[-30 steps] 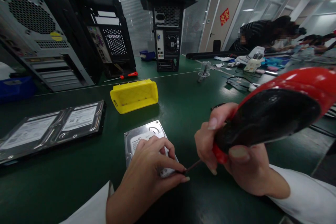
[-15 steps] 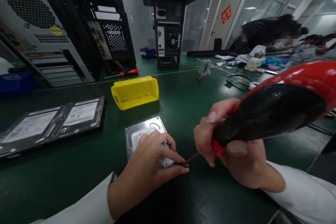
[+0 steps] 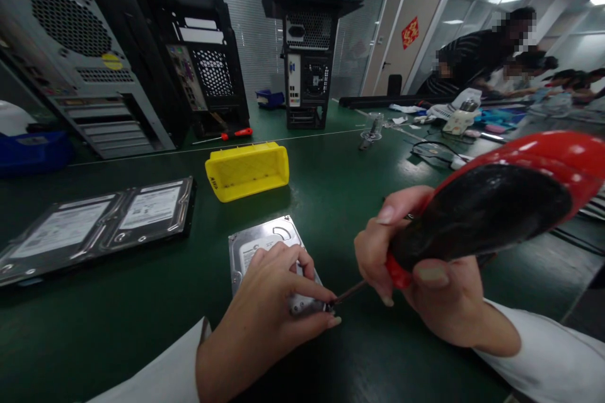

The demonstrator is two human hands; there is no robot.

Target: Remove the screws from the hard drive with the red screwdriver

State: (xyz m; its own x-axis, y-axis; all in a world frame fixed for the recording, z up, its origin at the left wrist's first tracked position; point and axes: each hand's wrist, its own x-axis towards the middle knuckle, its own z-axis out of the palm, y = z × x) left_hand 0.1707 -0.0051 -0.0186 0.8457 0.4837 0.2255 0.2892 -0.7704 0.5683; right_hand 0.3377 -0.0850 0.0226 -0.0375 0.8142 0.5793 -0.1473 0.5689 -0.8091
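On the green surface point(image 3: 326, 201), a yellow bin point(image 3: 248, 170), and to its left two dark-edged drives point(image 3: 154, 206) side by side, labels up. Farther back, three cases point(image 3: 307, 31), with a red-handled screwdriver point(image 3: 239, 133) in front of the middle one, a blue bin point(image 3: 33, 154) by the leftmost and another blue bin point(image 3: 270, 99) just beside the rightmost. Off to the right, a clear object point(image 3: 372, 128), black cables point(image 3: 437, 143), a red sign point(image 3: 410, 33) on a door point(image 3: 399, 69), and several people point(image 3: 466, 66) well back.

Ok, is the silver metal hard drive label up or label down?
Label up: part of the white printed label on the silver metal hard drive faces the camera; the left hand covers much of it.
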